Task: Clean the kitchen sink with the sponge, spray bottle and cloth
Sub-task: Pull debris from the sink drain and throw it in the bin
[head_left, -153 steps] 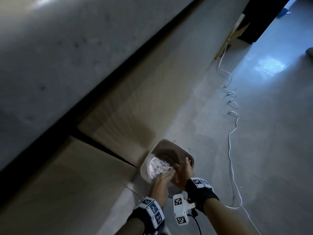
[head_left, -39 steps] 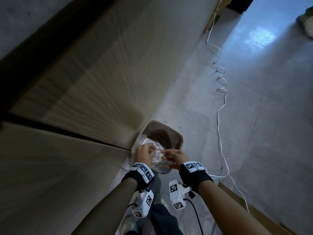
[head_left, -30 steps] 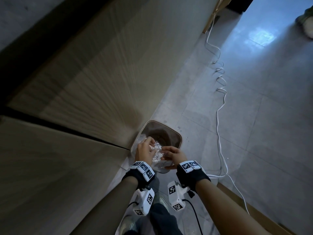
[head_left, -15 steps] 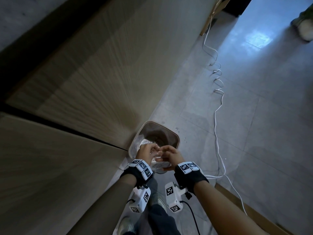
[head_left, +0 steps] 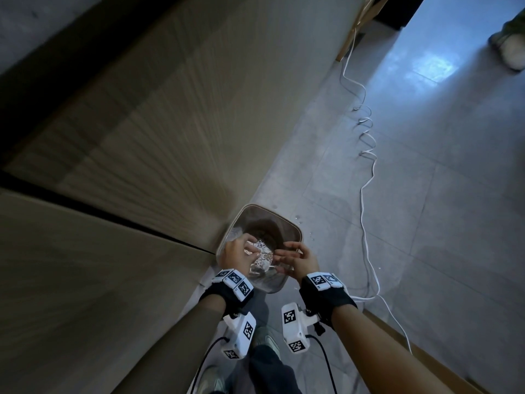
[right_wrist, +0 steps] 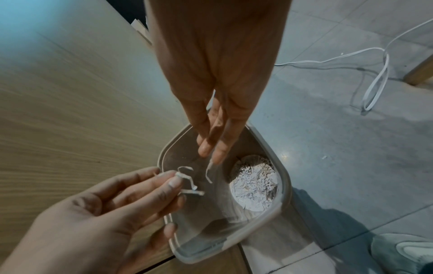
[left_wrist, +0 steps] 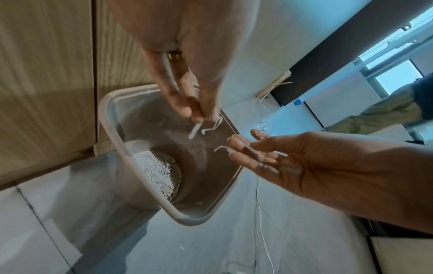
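The left hand [head_left: 237, 255] and right hand [head_left: 299, 263] are hanging slack-fingered over the bin [right_wrist: 234, 241] so clinging paper shreds [right_wrist: 189, 180] are falling inside

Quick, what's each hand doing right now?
Left hand: open, paper shreds clinging to its fingertips.
Right hand: open, fingers straight, one strip hanging from a fingertip.

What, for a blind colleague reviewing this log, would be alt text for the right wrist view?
Two bare hands hang over a translucent, rounded-square plastic bin, white paper shreds clinging to their fingertips: the right hand reaches down from the top, the left hand lies open at lower left. More shredded paper covers the bin's bottom.
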Demonstrator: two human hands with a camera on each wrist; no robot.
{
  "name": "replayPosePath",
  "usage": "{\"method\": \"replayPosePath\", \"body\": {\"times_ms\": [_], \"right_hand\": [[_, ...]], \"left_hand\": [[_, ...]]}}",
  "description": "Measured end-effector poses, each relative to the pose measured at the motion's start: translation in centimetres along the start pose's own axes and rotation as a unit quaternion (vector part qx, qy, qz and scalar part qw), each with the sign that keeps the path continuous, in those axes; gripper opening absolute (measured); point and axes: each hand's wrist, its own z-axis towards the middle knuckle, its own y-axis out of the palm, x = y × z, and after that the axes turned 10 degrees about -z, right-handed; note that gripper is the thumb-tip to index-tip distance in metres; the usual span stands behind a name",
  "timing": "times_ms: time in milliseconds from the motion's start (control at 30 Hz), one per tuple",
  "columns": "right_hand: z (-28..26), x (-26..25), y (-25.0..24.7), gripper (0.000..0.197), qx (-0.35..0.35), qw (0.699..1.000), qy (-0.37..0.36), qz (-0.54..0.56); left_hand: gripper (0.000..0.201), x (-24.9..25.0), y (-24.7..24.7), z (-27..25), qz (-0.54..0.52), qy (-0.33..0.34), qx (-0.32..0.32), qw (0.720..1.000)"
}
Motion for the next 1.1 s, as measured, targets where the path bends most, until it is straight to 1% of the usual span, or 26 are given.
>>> {"method": "replayPosePath", "body": {"times_ms": [67,133,200,267,333,400,467,533,600,667,733,767,867,967,1033,1100], "right_hand": [[0.4,0.2,0.1,0.037,0.009,1.000,0.002,0.020],[0.6,0.3,0.2,0.040,0.013,0.999,0.001,0.031],[0.8,0.3,0.2,0.040,0.012,0.999,-0.003,0.035],[0.8,0.3,0.4,0.038,0.008,0.999,-0.008,0.033],[0.8,0.2,0.6,0.036,0.006,0.999,-0.012,0.031],[0.8,0.1,0.6,0.034,0.004,0.999,-0.017,0.030],[1.0,0.0,0.6,0.032,0.006,0.999,-0.023,0.033],[1.4,0.1,0.2,0.027,0.016,0.999,-0.025,0.028],[1.9,0.4,-0.4,0.022,0.037,0.998,-0.037,-0.022],[2.5,0.8,-1.0,0.024,0.053,0.988,-0.077,-0.121],[2.5,0.9,-1.0,0.021,0.035,0.971,-0.120,-0.205],[2.5,1.0,-0.9,0.022,0.017,0.964,-0.133,-0.230],[2.0,1.0,0.1,0.033,-0.028,0.952,-0.153,-0.265],[2.0,1.4,1.5,0.040,-0.037,0.930,-0.193,-0.311],[2.1,1.7,2.2,0.040,-0.024,0.909,-0.226,-0.349],[2.3,1.9,2.4,0.034,-0.013,0.899,-0.240,-0.367]], "left_hand": [[0.036,0.4,0.0,-0.1,0.009,0.020,0.002,1.000],[0.026,0.7,0.1,-0.3,-0.015,0.034,-0.018,0.999],[0.016,0.5,0.2,-0.5,-0.064,0.037,-0.052,0.996],[0.015,0.1,0.3,-0.7,-0.088,0.030,-0.082,0.992],[0.013,0.0,0.2,-0.9,-0.087,0.025,-0.121,0.989],[0.013,0.0,0.2,-1.0,-0.064,0.027,-0.144,0.987],[0.014,-0.2,0.3,-0.7,-0.056,0.028,-0.138,0.988],[0.013,-0.6,0.4,-0.3,-0.057,0.015,-0.106,0.993],[0.014,-0.9,0.4,-0.1,-0.071,-0.009,-0.079,0.994],[0.020,-0.9,0.4,-0.1,-0.098,-0.031,-0.076,0.992],[0.023,-0.8,0.3,-0.2,-0.123,-0.045,-0.078,0.988],[0.023,-0.6,0.3,-0.2,-0.133,-0.049,-0.079,0.987],[0.024,-0.2,0.3,-0.2,-0.168,-0.068,-0.085,0.980],[0.029,-0.3,0.3,-0.3,-0.196,-0.075,-0.089,0.974],[0.029,-0.3,0.2,-0.3,-0.204,-0.080,-0.089,0.972],[0.027,-0.3,0.1,-0.6,-0.224,-0.099,-0.085,0.966]]}}
